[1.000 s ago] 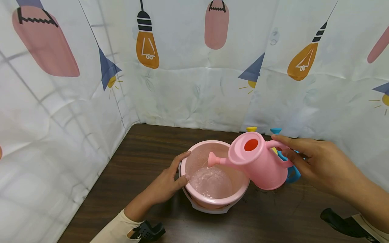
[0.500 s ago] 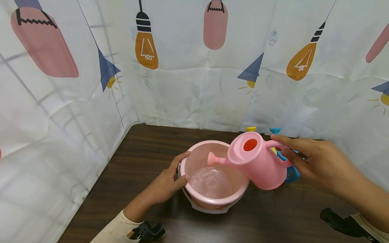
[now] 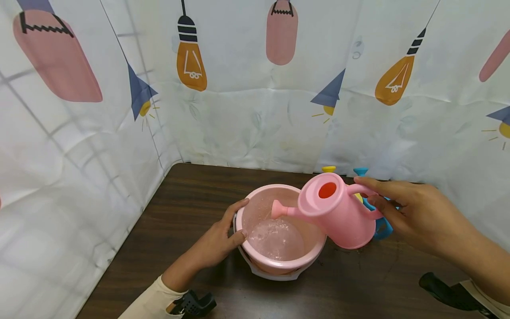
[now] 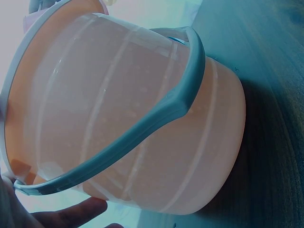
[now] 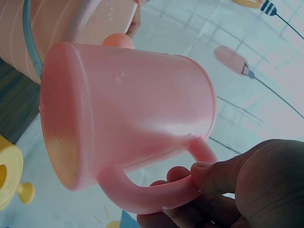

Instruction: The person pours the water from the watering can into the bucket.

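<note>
A pink bucket [image 3: 279, 266] stands on the table with clear, rippling water [image 3: 279, 243] inside. My left hand [image 3: 217, 241] grips its left rim, thumb over the edge and fingers outside. In the left wrist view, the bucket's wall [image 4: 123, 85] and its hanging handle [image 4: 142, 128] fill most of the frame. My right hand [image 3: 418, 212] holds a pink watering can [image 3: 350, 226] by its handle, tilted over the bucket's right side. Its spout [image 3: 280, 209] points left above the water. The right wrist view shows thumb and fingers curled round the can's handle [image 5: 147, 197].
Behind the pink can, a blue watering can [image 3: 384, 230] is partly hidden. A yellow spout head [image 3: 329, 169] shows beside it, and the right wrist view has a yellow watering can [image 5: 9, 175]. A patterned white curtain [image 3: 247, 124] borders the dark wooden table [image 3: 191, 190].
Ripples on the water's surface have changed shape beneath the spout. Both hands, the bucket and the watering can hold nearly the same places.
</note>
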`<state>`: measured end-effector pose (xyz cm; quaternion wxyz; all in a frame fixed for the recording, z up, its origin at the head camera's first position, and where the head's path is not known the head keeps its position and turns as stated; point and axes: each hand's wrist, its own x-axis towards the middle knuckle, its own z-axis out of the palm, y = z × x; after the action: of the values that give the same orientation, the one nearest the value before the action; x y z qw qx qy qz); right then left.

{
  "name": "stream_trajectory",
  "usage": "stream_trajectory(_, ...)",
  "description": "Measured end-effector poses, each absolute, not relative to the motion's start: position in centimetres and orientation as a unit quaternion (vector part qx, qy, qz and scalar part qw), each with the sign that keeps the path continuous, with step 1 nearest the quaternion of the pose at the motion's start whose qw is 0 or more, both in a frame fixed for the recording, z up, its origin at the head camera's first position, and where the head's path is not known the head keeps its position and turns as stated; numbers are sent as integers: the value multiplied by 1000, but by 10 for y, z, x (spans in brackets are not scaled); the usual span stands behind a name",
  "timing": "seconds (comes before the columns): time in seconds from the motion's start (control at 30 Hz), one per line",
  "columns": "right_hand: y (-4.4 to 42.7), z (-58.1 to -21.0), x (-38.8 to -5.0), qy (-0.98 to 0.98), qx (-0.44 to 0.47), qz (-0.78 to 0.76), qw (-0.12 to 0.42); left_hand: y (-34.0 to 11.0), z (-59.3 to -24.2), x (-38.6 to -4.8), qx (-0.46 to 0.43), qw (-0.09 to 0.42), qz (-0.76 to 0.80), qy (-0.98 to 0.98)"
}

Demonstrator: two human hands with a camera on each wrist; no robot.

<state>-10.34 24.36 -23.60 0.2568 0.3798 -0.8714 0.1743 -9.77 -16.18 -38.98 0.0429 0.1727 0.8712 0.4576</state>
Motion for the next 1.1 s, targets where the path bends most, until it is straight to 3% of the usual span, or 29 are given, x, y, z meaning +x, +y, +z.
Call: stream_trajectory(1.1, 243, -235, -105, -868, 388, 170, 260, -162, -391, -97, 178, 44, 469, 864)
